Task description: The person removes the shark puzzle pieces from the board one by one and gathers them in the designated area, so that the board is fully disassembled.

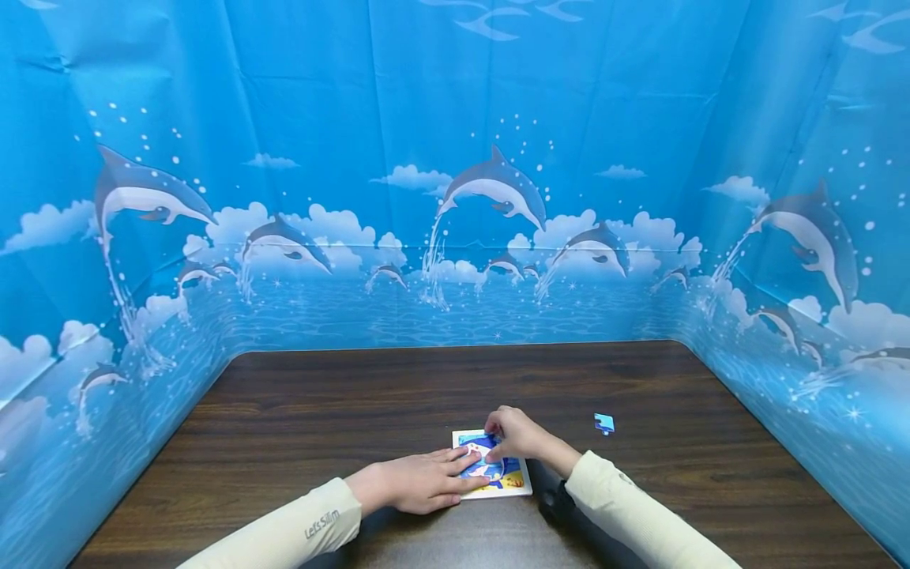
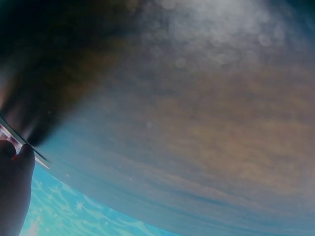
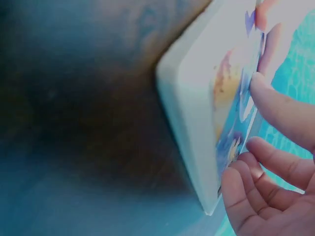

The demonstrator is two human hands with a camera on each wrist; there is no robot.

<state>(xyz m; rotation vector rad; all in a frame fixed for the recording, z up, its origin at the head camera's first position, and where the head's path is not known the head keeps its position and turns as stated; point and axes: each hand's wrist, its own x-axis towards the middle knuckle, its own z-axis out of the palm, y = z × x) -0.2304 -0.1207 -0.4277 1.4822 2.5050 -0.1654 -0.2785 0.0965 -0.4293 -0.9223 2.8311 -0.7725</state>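
Observation:
A small square jigsaw puzzle (image 1: 513,479) with a white frame and a blue and yellow sea picture lies on the table. My left hand (image 1: 426,480) rests on its left side, fingers stretched across the picture. At the upper right part of the puzzle, my right hand (image 1: 519,435) pinches a puzzle piece (image 3: 252,129) between thumb and bent fingers, close against the picture; the hand hides much of the piece. The right wrist view shows the white frame (image 3: 184,105) edge-on beside the fingers. Only a dark part of the left hand (image 2: 15,187) appears in the left wrist view.
One loose blue puzzle piece (image 1: 604,423) lies on the dark wooden table (image 1: 320,411), right of the puzzle. A blue dolphin-print curtain (image 1: 320,158) surrounds the table at the back and sides. Something dark (image 1: 554,502) sits under the right wrist.

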